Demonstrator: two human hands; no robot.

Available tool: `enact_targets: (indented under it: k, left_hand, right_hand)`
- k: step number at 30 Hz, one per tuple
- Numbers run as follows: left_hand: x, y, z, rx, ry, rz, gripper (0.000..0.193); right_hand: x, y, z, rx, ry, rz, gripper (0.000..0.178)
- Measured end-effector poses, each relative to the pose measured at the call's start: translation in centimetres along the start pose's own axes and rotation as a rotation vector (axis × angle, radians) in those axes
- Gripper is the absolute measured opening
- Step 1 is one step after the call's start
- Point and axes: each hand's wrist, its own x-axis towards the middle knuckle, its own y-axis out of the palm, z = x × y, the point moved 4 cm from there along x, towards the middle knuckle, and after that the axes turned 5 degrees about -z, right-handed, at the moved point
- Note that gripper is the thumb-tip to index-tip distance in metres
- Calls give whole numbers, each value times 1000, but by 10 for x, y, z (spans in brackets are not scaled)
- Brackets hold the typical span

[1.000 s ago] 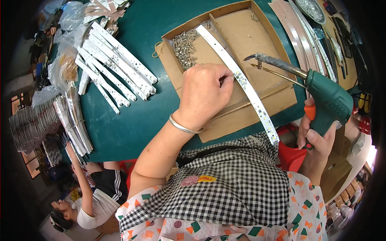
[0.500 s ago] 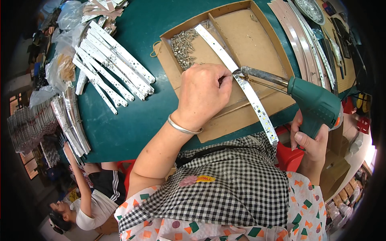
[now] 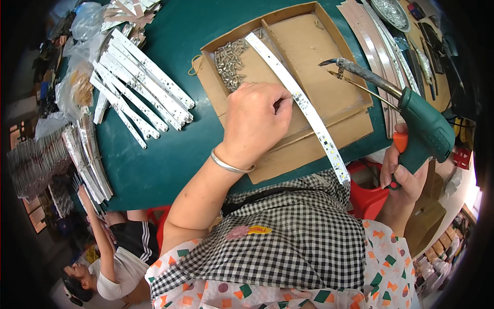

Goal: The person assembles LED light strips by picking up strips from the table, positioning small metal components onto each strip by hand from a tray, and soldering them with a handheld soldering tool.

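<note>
A long white LED circuit strip [image 3: 312, 114] lies slantwise across a shallow cardboard tray [image 3: 314, 159], its near end passing the tray's front edge. My left hand [image 3: 257, 116] is closed, knuckles up, against the strip's left edge near its middle. Its fingertips are turned away, so what they pinch cannot be seen. In my right hand [image 3: 404, 180] is a green soldering gun [image 3: 427, 123] with an orange trigger. Its dark metal tip points left over the tray's right part, apart from the strip. Small metal parts [image 3: 230, 63] are heaped in the tray's left compartment.
On the green table [image 3: 159, 175], several finished-looking strips [image 3: 146, 82] fan out at left, beside plastic bags [image 3: 85, 23] and more bundles. At right lie long curved strips [image 3: 373, 56] and a metal bowl [image 3: 390, 14] of small parts. Another person [image 3: 121, 268] sits at lower left.
The soldering gun has moved right and up, its tip leaving the strip. Its orange trigger now shows. My left hand stays at the strip; the whole view has shifted slightly.
</note>
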Motion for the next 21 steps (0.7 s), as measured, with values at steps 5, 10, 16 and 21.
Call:
enact_targets:
  k: [5,10,16,21]
  left_hand:
    - [-3,0,1,-8,-6,-1,7]
    - [0,-5,-2,-17,-57,48,11]
    - [-10,-36,-26,241,203,-37,27]
    - [-34,-13,-76,6,468,340,22]
  right_hand:
    - [-8,-15,18,-148,-208,-139,83]
    - [-18,-27,62,-316,-435,-163,69]
    - [3,-42,37,-547,-537,-396,57]
    - [33,-39,12,-1197,-583,-443,55]
